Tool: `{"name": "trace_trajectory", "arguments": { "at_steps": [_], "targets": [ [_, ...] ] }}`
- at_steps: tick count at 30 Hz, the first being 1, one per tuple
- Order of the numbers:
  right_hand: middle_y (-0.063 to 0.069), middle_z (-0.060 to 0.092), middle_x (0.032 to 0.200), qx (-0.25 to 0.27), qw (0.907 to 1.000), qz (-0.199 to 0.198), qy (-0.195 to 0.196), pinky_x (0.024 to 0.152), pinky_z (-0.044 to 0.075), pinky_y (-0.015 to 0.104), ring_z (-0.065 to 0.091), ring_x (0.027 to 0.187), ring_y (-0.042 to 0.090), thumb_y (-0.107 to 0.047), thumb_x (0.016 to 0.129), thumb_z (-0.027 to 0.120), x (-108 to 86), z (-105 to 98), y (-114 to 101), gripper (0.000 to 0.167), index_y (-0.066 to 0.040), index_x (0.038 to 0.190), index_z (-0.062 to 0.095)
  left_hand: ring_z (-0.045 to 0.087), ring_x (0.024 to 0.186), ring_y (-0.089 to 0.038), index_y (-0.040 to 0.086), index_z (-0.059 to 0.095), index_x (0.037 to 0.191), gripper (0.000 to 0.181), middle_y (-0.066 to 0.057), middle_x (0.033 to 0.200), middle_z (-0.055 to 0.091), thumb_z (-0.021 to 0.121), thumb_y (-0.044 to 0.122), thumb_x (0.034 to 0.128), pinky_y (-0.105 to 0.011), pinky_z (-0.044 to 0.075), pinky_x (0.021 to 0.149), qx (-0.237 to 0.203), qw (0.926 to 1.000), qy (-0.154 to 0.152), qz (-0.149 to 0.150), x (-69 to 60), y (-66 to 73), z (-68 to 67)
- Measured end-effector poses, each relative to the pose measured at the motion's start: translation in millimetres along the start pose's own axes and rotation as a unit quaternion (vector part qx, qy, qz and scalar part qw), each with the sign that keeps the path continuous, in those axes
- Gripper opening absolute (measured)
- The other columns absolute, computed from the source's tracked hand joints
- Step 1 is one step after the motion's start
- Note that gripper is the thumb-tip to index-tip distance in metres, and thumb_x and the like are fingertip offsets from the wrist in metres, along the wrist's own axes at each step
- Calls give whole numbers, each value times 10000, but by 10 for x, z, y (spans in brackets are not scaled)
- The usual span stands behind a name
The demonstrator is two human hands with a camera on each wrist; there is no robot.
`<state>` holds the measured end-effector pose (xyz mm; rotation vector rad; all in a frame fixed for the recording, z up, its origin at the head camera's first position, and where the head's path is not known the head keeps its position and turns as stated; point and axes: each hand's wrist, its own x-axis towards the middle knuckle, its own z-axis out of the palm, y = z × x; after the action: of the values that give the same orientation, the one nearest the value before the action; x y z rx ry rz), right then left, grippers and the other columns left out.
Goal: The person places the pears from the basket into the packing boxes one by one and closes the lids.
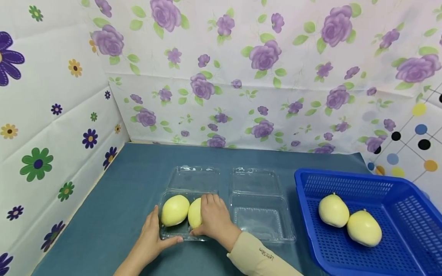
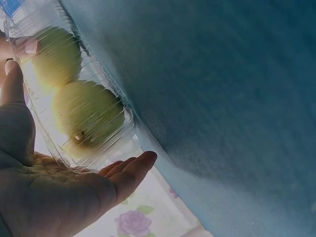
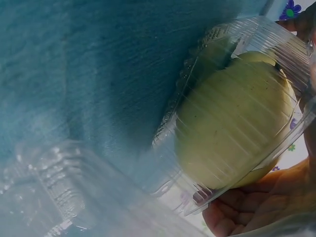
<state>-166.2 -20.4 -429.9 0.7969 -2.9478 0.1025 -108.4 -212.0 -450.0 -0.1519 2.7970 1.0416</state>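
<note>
In the head view, a clear plastic clamshell box (image 1: 195, 180) lies with its lid folded back, two pale yellow melons in its base. My left hand (image 1: 152, 237) rests along the box's left side, fingers fairly straight and thumb at the front edge. The left melon (image 1: 175, 211) sits just inside, beside that hand. My right hand (image 1: 215, 220) grips the right melon (image 1: 195, 214) from above, partly hiding it. Through the ribbed plastic, the left wrist view shows both melons (image 2: 89, 116) by my left palm (image 2: 59, 197). A melon (image 3: 234, 123) fills the box in the right wrist view.
A second clear clamshell (image 1: 259, 218) lies unfolded to the right, with nothing in it. Beyond it stands a blue plastic basket (image 1: 305, 214) holding two more melons (image 1: 333, 210). Flowered sheeting (image 1: 207, 111) rises behind the blue-grey tabletop (image 1: 117, 199) and along its left side.
</note>
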Motion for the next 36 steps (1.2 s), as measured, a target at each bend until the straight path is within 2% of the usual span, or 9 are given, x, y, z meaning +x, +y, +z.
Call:
{"name": "trace_trajectory", "arguments": {
  "at_steps": [8,13,21,25,29,32,34,36],
  "targets": [
    [111,545,1266,-138,9996,12,-228,999,421,331,498,1125,231,-709,581,764,0,-15,-32,1075,-4,1338,471,179,1326,-586,-143,23,1463,1286,-409,1453,150,800,522,683,-683,318,981,19,10000,21,21,-15,-8,-2],
    [124,516,1308,132,9994,-21,-305,1021,411,341,478,1177,246,-680,616,764,-10,2,-51,1068,-2,1372,432,178,1326,-586,-144,7,1462,1287,-412,1451,143,800,514,690,-682,318,982,33,10000,-23,-86,-33,-34,-19],
    [141,514,1280,560,9983,125,-37,1007,428,377,477,1183,277,-617,611,808,-24,20,-28,1049,-23,1387,427,193,1328,-581,-141,18,1464,1263,-410,1457,146,804,489,702,-677,324,985,71,10000,18,55,-11,6,-27],
    [162,521,1266,1024,9946,156,-20,982,449,416,490,1174,303,-598,625,810,-38,0,6,1021,-22,1382,440,211,1324,-578,-148,26,1460,1257,-411,1450,164,807,481,703,-671,327,989,94,9998,42,140,-13,21,-17],
    [189,511,1280,1564,9875,153,-91,959,465,450,487,1190,337,-593,644,801,-33,-30,44,1004,-14,1381,441,254,1310,-572,-140,78,1461,1257,-403,1433,220,806,526,681,-673,338,977,213,9995,142,210,-26,15,-32],
    [198,500,1297,2031,9787,209,-240,923,480,455,476,1193,343,-611,694,754,-12,-58,80,965,-10,1379,437,274,1300,-572,-133,121,1457,1262,-397,1420,251,806,560,655,-685,342,960,259,9990,226,291,-21,-16,-50],
    [200,497,1309,2497,9673,317,-312,897,484,458,473,1186,340,-600,750,712,4,-87,106,907,-2,1376,441,287,1282,-582,-137,151,1447,1242,-398,1408,263,803,562,656,-694,351,937,272,9985,285,384,-4,-46,-63],
    [210,500,1302,3065,9501,470,-329,881,479,478,473,1180,353,-568,814,667,18,-121,134,829,17,1361,453,279,1277,-594,-152,160,1435,1189,-409,1402,253,781,544,698,-706,345,928,247,9982,270,477,10,-51,-97]
  ]
}}
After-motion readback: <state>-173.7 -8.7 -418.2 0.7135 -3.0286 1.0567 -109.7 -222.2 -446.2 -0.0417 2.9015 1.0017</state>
